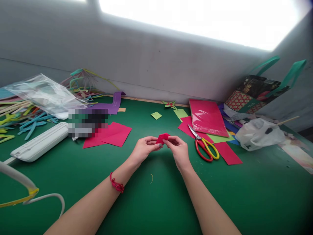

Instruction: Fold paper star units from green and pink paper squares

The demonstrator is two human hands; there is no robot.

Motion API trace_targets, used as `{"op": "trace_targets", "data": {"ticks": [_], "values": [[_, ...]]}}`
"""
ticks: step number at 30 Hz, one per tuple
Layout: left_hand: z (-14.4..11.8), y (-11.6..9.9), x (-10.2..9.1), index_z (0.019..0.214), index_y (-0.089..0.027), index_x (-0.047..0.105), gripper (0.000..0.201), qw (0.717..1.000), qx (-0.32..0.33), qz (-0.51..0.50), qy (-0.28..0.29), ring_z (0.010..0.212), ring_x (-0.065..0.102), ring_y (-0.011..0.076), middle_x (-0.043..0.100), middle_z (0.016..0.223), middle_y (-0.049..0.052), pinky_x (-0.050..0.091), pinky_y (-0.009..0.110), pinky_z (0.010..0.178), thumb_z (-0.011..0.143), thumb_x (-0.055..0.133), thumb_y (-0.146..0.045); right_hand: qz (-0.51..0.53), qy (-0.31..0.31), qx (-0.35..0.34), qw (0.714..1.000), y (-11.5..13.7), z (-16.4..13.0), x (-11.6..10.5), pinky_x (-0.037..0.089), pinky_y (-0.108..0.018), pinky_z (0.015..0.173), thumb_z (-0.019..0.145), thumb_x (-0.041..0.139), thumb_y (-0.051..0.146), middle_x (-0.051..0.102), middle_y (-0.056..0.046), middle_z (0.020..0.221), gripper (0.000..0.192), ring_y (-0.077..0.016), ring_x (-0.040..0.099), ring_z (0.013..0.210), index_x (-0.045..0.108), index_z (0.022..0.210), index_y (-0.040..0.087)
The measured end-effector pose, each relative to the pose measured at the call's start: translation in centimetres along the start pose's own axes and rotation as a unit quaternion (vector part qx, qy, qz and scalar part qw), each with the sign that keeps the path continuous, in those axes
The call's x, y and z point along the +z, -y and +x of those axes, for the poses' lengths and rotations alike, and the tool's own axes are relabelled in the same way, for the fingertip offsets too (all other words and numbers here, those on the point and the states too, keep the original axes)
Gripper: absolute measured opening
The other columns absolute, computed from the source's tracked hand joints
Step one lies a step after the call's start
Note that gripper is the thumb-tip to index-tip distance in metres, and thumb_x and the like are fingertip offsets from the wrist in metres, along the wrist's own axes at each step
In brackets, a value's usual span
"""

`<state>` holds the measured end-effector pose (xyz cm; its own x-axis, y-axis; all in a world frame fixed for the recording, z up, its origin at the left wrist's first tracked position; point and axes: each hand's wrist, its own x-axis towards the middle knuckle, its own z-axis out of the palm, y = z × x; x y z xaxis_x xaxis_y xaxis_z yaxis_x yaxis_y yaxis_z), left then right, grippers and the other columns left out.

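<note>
Green matting (156,202) spreads under both hands: left hand (143,150) and right hand (178,150) pinch a small folded red paper (162,138) between fingertips; scissors (204,147) lie just right of that pinch.

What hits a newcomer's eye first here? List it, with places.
At the centre, the left hand and right hand pinch a small folded red paper just above the green mat. Right of them lie red-and-yellow scissors on loose coloured sheets, beside a glossy pink packet. At far left sits a heap of paper strips under a clear plastic bag.
</note>
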<state>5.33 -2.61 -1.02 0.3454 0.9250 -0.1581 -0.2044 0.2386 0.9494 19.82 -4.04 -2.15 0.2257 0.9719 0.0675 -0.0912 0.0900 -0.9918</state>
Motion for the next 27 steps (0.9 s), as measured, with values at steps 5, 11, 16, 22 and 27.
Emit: {"op": "trace_targets", "data": {"ticks": [5,11,16,22,27], "values": [[-0.06,-0.01,0.05,0.089,-0.01,0.06,0.033,1.0,-0.013,-0.004,0.0,0.082,0.063,0.0218,0.068,0.085,0.01,0.047,0.034,0.082,0.063,0.069,-0.027,-0.005,-0.008,0.001,1.0,0.06,-0.03,0.05,0.043,-0.025,0.057,0.06,0.07,0.03,0.063,-0.002,0.073,0.022,-0.0133,0.054,0.064,0.06,0.074,0.017],[-0.13,-0.18,0.17,0.086,-0.01,0.06,0.032,1.0,-0.011,-0.005,-0.002,0.08,0.064,0.0222,0.069,0.082,0.01,0.047,0.035,0.082,0.061,0.07,-0.028,0.046,-0.02,-0.003,0.999,0.15,-0.18,0.26,0.045,-0.026,0.061,0.059,0.071,0.029,0.06,0.003,0.066,0.045,-0.0131,0.058,0.064,0.051,0.099,0.023],[-0.07,-0.26,-0.23,0.088,-0.011,0.06,0.033,1.0,-0.017,-0.005,0.007,0.082,0.064,0.0218,0.069,0.083,0.01,0.047,0.034,0.082,0.062,0.07,-0.028,0.038,0.033,0.043,0.998,0.19,-0.17,0.15,0.044,-0.024,0.061,0.064,0.066,0.033,0.061,-0.003,0.082,0.04,-0.0146,0.056,0.074,0.057,0.101,0.021],[-0.08,-0.27,-0.55,0.09,-0.011,0.06,0.033,0.999,-0.033,0.003,0.029,0.084,0.063,0.0209,0.068,0.085,0.01,0.046,0.032,0.082,0.062,0.07,-0.027,0.001,0.076,0.051,0.996,0.16,-0.1,-0.26,0.041,-0.026,0.06,0.067,0.063,0.037,0.06,-0.003,0.07,0.023,-0.0133,0.05,0.064,0.065,0.072,0.015],[-0.04,-0.2,-0.44,0.09,-0.012,0.06,0.035,0.999,-0.031,0.011,0.033,0.085,0.063,0.021,0.069,0.083,0.009,0.046,0.032,0.083,0.06,0.071,-0.028,-0.02,0.051,0.016,0.998,0.18,-0.07,-0.22,0.039,-0.025,0.059,0.066,0.064,0.034,0.055,0.0,0.061,0.018,-0.0117,0.047,0.059,0.064,0.066,0.016]]}}
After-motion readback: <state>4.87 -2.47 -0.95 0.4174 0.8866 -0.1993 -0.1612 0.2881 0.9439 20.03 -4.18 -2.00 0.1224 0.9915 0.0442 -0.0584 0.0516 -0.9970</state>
